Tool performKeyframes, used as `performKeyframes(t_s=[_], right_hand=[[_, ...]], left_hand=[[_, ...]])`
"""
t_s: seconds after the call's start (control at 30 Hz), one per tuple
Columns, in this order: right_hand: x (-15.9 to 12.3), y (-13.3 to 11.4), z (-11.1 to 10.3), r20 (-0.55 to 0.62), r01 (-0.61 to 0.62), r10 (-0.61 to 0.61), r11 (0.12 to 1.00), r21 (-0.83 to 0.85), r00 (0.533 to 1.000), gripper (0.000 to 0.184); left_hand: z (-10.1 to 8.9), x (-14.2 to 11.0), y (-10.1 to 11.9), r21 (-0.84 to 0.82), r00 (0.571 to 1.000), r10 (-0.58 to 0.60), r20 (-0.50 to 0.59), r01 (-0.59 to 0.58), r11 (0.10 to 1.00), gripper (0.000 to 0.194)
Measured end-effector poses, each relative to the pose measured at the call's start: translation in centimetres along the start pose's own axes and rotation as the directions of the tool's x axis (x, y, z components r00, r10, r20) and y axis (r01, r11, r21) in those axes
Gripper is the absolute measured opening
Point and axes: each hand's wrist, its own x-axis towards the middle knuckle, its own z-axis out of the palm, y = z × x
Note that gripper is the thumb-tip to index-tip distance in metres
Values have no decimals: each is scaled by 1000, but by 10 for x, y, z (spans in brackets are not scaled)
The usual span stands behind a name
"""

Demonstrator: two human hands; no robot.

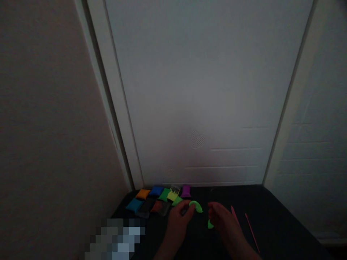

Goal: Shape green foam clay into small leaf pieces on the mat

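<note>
My left hand [179, 215] pinches a curved, bright green piece of modelling clay [197, 207] between thumb and fingertips, above the black table. A short way to the right, my right hand [220, 213] is closed with its fingers curled together. Whatever may be in those fingers is hidden. A smaller green piece of clay [210, 224] shows at the near left edge of my right hand; whether it lies on the table or touches the hand, I cannot tell. The scene is dim.
Several coloured sachets lie at the back left, among them an orange packet [142, 194], a blue packet [156, 190] and a purple packet [185, 191]. Two thin pink sticks [252, 233] lie right of my right hand. A white panel [200, 108] stands behind the black table [282, 224].
</note>
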Motion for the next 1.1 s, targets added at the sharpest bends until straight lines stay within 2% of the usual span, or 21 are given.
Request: performKeyframes(t_s=[0.07, 0.13, 0.2, 0.27, 0.4, 0.47, 0.53, 0.57, 0.6, 0.63, 0.7, 0.73, 0.8, 0.87, 0.97, 1.03, 1.1], right_hand=[[-3, -29, 11, 54, 96, -90, 990, -105, 994, 22], [-8, -60, 24, 123, 222, -197, 944, -244, 973, 19], [-13, -84, 32, 209, 348, -293, 883, -315, 933, 19], [-18, -98, 35, 272, 468, -391, 815, -341, 880, 22], [-24, -105, 32, 376, 666, -549, 616, -421, 746, 27], [-28, -106, 31, 398, 708, -588, 541, -453, 704, 30], [-31, -108, 32, 414, 734, -610, 507, -452, 676, 33], [-31, -108, 33, 398, 733, -618, 521, -438, 678, 33], [-30, -107, 34, 370, 711, -609, 568, -415, 702, 30], [-29, -106, 35, 329, 662, -574, 648, -377, 749, 23], [-24, -101, 38, 299, 478, -406, 846, -234, 864, 13], [-21, -97, 41, 324, 354, -293, 923, -148, 900, 18], [-19, -91, 47, 417, 140, -121, 990, -15, 901, 29], [-18, -87, 55, 454, 65, -72, 997, 33, 888, 28], [-19, -83, 64, 366, 128, -134, 991, 40, 921, 19], [-19, -81, 65, 286, 188, -186, 982, 20, 940, 14], [-18, -81, 62, 224, 241, -228, 970, -32, 947, 12]], left_hand=[[-9, 6, 24, -4, 997, 77, -22, -77, 997, 27], [-16, 11, 48, 23, 978, 196, -70, -195, 981, 22], [-21, 14, 68, 88, 945, 307, -117, -298, 950, 19], [-25, 13, 81, 173, 907, 397, -142, -372, 912, 18], [-28, 9, 88, 335, 783, 608, -128, -543, 770, 21], [-28, 8, 87, 380, 703, 704, -99, -627, 680, 24], [-28, 9, 85, 399, 622, 780, -68, -700, 593, 25], [-29, 9, 83, 409, 587, 808, -50, -726, 553, 26], [-30, 10, 82, 422, 554, 832, -39, -745, 516, 27], [-31, 10, 80, 443, 525, 850, -37, -754, 485, 29], [-33, 10, 77, 508, 459, 887, -44, -755, 415, 33], [-34, 9, 76, 546, 430, 902, -44, -745, 382, 34], [-33, 7, 75, 620, 399, 916, -46, -708, 339, 35], [-28, 5, 74, 681, 398, 914, -75, -650, 338, 33], [-18, 4, 71, 705, 402, 893, -202, -573, 418, 34], [-13, 3, 68, 675, 452, 862, -230, -564, 475, 37], [-8, 2, 68, 599, 531, 814, -236, -580, 552, 39]])
